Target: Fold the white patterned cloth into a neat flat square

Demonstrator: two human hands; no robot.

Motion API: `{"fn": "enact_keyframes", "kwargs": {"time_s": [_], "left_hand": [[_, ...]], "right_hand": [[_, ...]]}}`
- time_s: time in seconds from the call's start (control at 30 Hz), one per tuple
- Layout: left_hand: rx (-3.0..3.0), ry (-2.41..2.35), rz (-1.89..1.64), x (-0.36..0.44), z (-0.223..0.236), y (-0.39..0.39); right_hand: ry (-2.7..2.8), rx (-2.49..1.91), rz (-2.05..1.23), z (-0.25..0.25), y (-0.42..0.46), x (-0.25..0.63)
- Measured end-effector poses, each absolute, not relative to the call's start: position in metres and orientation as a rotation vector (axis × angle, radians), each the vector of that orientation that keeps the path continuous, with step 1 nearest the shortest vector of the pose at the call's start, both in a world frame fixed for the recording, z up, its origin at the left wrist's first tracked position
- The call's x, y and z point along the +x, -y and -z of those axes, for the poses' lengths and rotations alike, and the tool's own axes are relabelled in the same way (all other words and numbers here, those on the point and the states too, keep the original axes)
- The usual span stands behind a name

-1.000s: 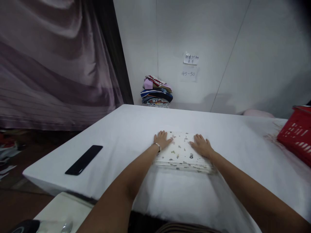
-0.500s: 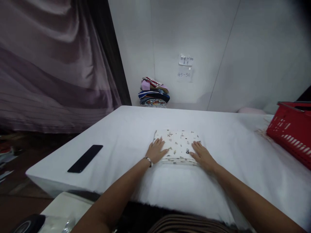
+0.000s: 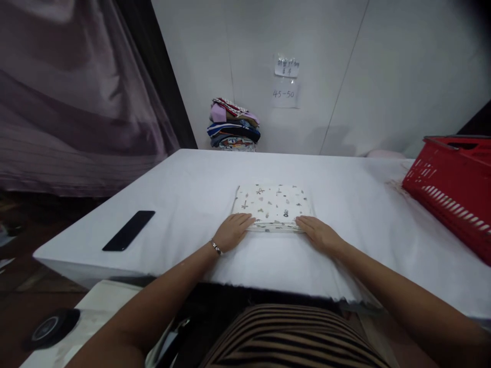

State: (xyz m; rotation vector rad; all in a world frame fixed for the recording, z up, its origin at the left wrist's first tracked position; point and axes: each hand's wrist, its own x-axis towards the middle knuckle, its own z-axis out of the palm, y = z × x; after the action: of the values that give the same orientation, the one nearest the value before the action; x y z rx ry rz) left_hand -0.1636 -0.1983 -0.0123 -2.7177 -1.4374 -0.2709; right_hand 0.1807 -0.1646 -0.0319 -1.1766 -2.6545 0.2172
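A folded white cloth with small printed figures (image 3: 273, 205) lies flat in the middle of the white table (image 3: 192, 204). My left hand (image 3: 231, 231) rests at the cloth's near left corner, fingers laid flat and touching its edge. My right hand (image 3: 316, 233) lies at the near right corner in the same way, fingers stretched out against the edge. Neither hand holds anything. A thin bracelet circles my left wrist.
A black phone (image 3: 129, 237) lies near the table's left edge. A red plastic basket (image 3: 452, 184) stands at the right. A stack of folded clothes (image 3: 233, 125) sits at the far side by the wall. A curtain hangs at left.
Both hands slid back toward me, from on top of the cloth to its near edge. The view shifted, so the cloth now lies farther from me.
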Motion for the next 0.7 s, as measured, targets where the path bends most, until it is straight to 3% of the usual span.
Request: {"fn": "enact_keyframes", "kwargs": {"time_s": [0.27, 0.53, 0.7], "left_hand": [[-2.617, 1.351, 0.202, -0.158, 0.02, 0.19], [-2.619, 1.332, 0.263, -0.16, 0.024, 0.191], [-2.613, 1.338, 0.31, -0.163, 0.025, 0.19]], "right_hand": [[2.673, -0.97, -0.093, 0.034, 0.159, 0.181], [2.558, -1.208, -0.236, 0.025, 0.158, 0.18], [2.624, -0.878, 0.016, 0.028, 0.16, 0.181]]}}
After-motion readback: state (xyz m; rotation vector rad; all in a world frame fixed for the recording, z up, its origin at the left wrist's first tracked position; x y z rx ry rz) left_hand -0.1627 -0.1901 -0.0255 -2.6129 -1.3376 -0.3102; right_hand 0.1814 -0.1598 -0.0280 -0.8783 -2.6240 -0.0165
